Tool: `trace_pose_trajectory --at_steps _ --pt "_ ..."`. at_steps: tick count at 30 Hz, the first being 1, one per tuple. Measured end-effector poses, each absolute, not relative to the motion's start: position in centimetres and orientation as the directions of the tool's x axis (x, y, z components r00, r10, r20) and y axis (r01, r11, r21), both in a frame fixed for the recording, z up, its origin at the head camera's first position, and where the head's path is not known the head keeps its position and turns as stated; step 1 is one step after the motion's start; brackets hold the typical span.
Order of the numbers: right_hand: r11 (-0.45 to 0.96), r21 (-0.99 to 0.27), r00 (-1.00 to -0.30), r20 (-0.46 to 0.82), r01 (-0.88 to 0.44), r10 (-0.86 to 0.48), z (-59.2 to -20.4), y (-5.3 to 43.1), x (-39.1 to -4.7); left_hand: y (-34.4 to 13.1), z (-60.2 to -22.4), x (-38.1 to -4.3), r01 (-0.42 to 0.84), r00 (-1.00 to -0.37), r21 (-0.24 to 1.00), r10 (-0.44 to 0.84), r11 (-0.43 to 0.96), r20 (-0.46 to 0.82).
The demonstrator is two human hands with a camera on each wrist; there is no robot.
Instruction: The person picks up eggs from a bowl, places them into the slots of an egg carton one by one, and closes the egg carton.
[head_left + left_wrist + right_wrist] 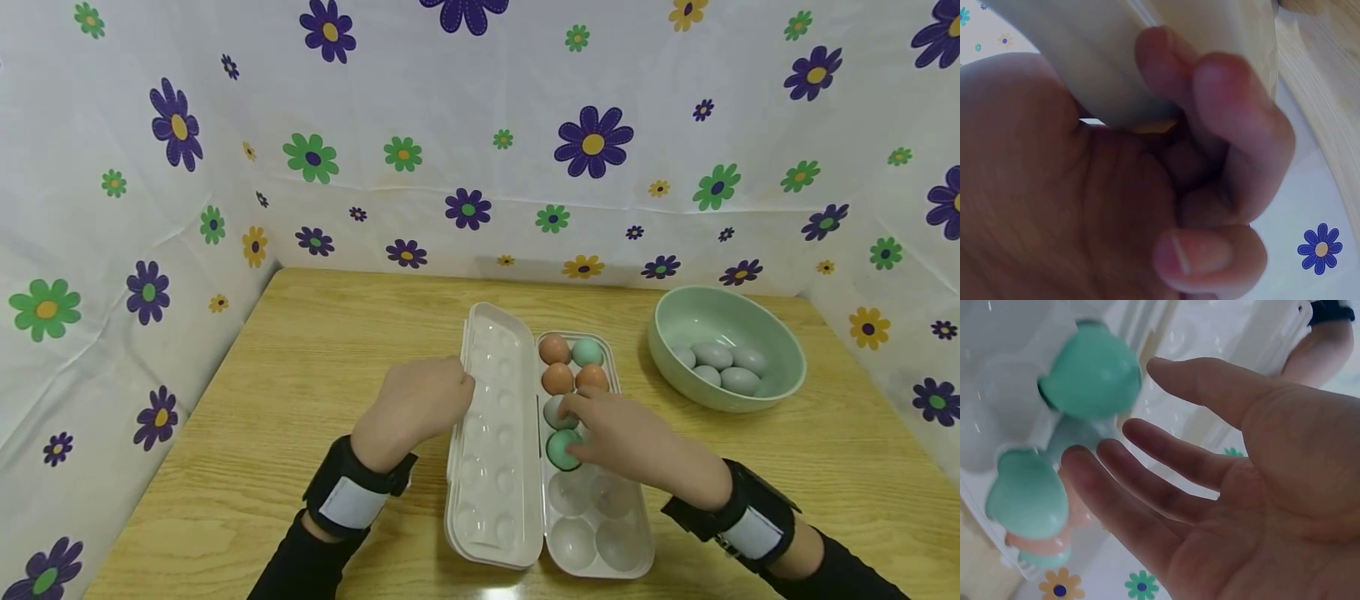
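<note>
While the R hand (626,433) is held w/ fingers spread, thumb tip by the green egg (564,451) (contact can't be told), the lid (495,433) is gripped along its L edge by the L hand (423,400), prob. to steady the carton (597,574). The egg, smooth & plain, is seated in a hinge-side cup, prob. so rolling is prevented. Grey eggs (740,381) are kept in a bowl (675,381) near the tabletop's (352,325) far R corner.
</note>
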State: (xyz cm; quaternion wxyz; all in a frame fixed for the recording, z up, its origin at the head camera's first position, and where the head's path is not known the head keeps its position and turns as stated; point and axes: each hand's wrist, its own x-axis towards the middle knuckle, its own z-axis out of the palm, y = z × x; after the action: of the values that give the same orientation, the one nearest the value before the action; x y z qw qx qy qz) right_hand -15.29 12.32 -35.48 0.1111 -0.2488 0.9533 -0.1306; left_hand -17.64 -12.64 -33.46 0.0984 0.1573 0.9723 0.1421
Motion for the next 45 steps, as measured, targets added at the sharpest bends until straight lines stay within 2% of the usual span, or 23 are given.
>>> trace_pose_trajectory --at_steps 4,12,31,38,45 --pt "0.835 -0.358 -0.844 -0.185 -0.418 -0.503 -34.5 12.9 -16.4 -12.6 -33.4 -17.7 0.282 -0.931 0.298 0.336 0.912 -0.145" --pt "0.849 -0.359 -0.849 -0.219 -0.388 -0.480 -33.1 14.4 -19.1 -12.6 -33.4 -17.5 0.305 -0.926 0.274 0.351 0.912 -0.138" --pt "0.915 -0.271 -0.900 -0.239 -0.299 -0.364 -32.6 18.0 -23.1 -12.6 -33.4 -17.6 0.298 -0.928 0.272 0.344 0.915 -0.141" --pt "0.930 -0.291 -0.893 -0.320 -0.226 -0.317 -32.6 19.9 -25.3 -12.7 -33.4 -17.6 0.298 -0.928 0.274 0.345 0.914 -0.142" --pt "0.925 -0.305 -0.904 -0.288 -0.227 -0.317 -31.8 22.1 -26.9 -12.7 -33.4 -17.7 0.294 -0.927 0.271 0.342 0.917 -0.152"
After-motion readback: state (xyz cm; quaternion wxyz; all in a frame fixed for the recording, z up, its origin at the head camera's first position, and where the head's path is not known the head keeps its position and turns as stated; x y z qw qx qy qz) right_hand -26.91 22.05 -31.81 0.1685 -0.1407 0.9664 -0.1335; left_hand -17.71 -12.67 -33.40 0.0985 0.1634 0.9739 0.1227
